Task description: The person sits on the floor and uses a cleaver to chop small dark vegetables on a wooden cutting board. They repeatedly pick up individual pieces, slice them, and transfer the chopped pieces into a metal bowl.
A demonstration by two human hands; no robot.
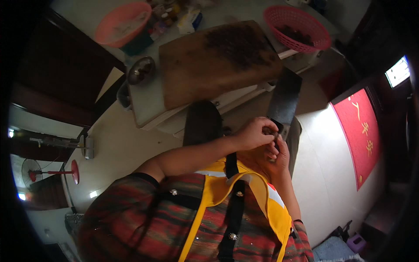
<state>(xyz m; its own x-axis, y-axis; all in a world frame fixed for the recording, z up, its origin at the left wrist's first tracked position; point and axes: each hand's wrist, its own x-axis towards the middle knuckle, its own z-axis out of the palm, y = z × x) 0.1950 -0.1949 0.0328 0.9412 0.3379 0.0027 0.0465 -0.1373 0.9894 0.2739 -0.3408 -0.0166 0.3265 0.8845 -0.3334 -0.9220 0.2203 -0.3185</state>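
Note:
My left hand (253, 134) reaches in from the left, its fingertips closed on a small dark brown piece (269, 131). Meeting it from the right, my right hand (278, 152) has its thumb and fingers pinched at the same piece. Just beyond the fingertips stands a broad dark metal blade (285, 95), like a cleaver's; its lower end lies close to my right thumb, and how it is supported is hidden. A worn wooden chopping board (193, 68) lies on the table ahead, with a pile of small dark pieces (239, 46) on its far right part.
On the pale table (142, 108) are a pink basin (103, 28), a metal bowl (141, 70), small bottles (167, 18) and a red perforated basket (273, 18) with dark pieces. A red mat (358, 137) lies to the right; a fan (32, 172) stands left.

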